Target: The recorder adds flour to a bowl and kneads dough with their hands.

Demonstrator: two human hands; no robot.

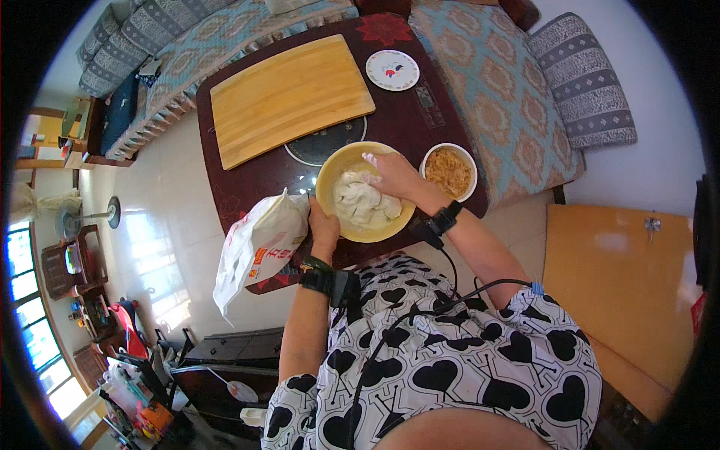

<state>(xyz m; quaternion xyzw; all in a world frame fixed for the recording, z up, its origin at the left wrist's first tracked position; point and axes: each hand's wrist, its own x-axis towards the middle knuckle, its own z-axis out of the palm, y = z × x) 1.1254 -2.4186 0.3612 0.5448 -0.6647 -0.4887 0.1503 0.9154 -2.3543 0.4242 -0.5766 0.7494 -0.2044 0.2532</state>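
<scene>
A yellow bowl stands near the front edge of the dark red table, with a lump of pale dough in it. At the bowl's left rim, my left hand grips the side, its fingertips partly hidden. My right hand reaches over the right rim above the dough. Its fingers are apart and coated white, and nothing is held in them. Just left of my left hand is a white plastic flour bag with red printing, leaning at the table's edge.
A wooden cutting board lies behind the bowl, partly over a round black hob plate. A white bowl of brownish shredded food stands to the right. Farther back is a decorated white plate. Cushioned seats border the table.
</scene>
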